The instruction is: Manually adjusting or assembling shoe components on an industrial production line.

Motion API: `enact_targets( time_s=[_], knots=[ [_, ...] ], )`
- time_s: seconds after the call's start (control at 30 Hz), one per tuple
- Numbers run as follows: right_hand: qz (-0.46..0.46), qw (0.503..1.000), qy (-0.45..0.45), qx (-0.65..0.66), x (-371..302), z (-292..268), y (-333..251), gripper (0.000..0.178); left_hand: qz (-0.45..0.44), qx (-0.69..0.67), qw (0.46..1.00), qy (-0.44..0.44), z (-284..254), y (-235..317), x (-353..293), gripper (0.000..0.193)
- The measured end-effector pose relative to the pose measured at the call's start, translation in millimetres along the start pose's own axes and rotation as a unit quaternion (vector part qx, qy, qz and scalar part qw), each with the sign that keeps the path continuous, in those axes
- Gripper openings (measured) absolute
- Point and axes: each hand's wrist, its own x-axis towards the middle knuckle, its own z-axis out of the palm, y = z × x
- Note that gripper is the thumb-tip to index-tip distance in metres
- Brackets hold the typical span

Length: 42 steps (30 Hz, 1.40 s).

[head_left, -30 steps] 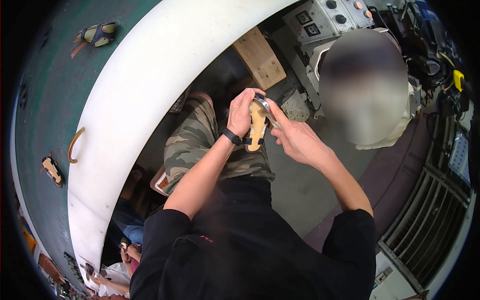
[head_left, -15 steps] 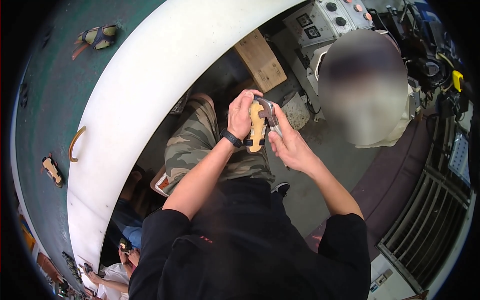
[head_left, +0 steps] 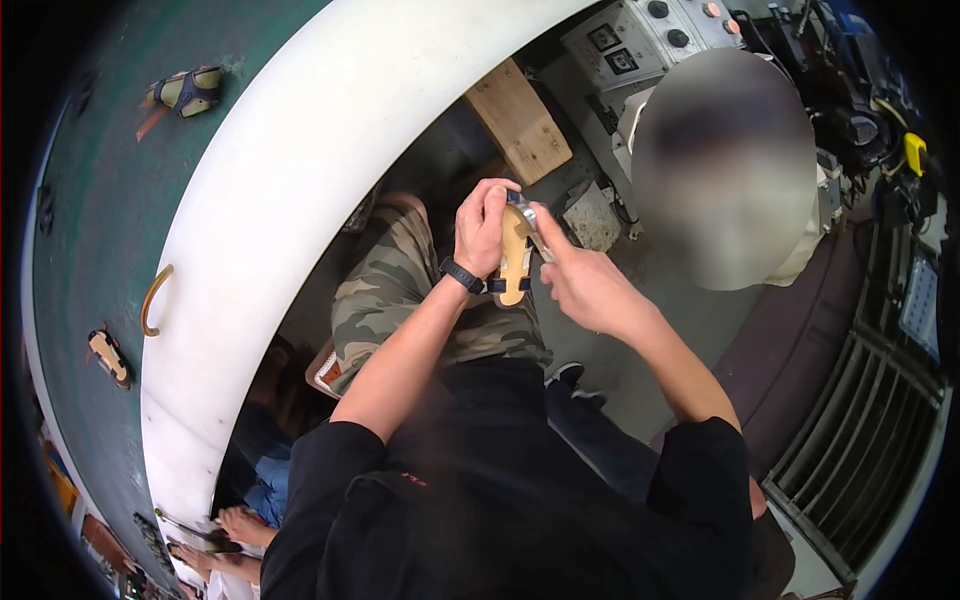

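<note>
My left hand [head_left: 480, 225] is wrapped round the upper part of a sandal on a shoe last [head_left: 514, 270], held over my lap. Its tan insole faces up, and dark straps fold over the edges. In my right hand [head_left: 592, 285] I grip metal pincers [head_left: 530, 214], whose head lies against the last's upper right edge. The fingers cover most of the handles, so the jaws' bite is unclear.
Left of me curves a white ledge [head_left: 255, 200] beside a green belt [head_left: 95, 230] carrying sandals on lasts [head_left: 190, 92]. A wooden board [head_left: 520, 125], control box [head_left: 620, 45] and metal grating [head_left: 840, 410] stand around. A co-worker's hands [head_left: 240, 525] are lower left.
My right hand has turned the pincers, so their head sits differently at the last's edge. A dark trouser leg now shows at lower right. The co-worker's hands at lower left have shifted.
</note>
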Motion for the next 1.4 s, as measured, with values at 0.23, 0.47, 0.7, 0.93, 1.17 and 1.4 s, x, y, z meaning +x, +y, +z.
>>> enact_targets(
  time_s=[0.23,0.47,0.7,0.93,1.17,1.4],
  knots=[
    [-0.032,0.975,-0.025,0.218,-23,-29,-10,0.073,0.025,0.012,1.000,0.003,-2,-3,-4,0.030],
    [-0.105,0.967,0.226,-0.049,23,20,6,0.070,-0.031,-0.075,0.997,-0.014,4,2,-8,0.032],
    [-0.160,0.940,0.296,0.048,21,7,-13,0.075,0.038,0.007,0.999,0.019,-2,6,-7,0.038],
    [-0.131,0.964,0.228,-0.031,19,0,-15,0.076,-0.011,-0.037,0.999,0.026,2,7,-9,0.055],
    [-0.120,0.971,0.190,-0.083,29,14,-4,0.074,-0.067,-0.068,0.993,0.068,-4,10,-15,0.052],
    [-0.074,0.905,0.236,0.345,-4,41,16,0.069,0.001,0.040,0.998,-0.044,-26,3,-53,0.076]
  ],
)
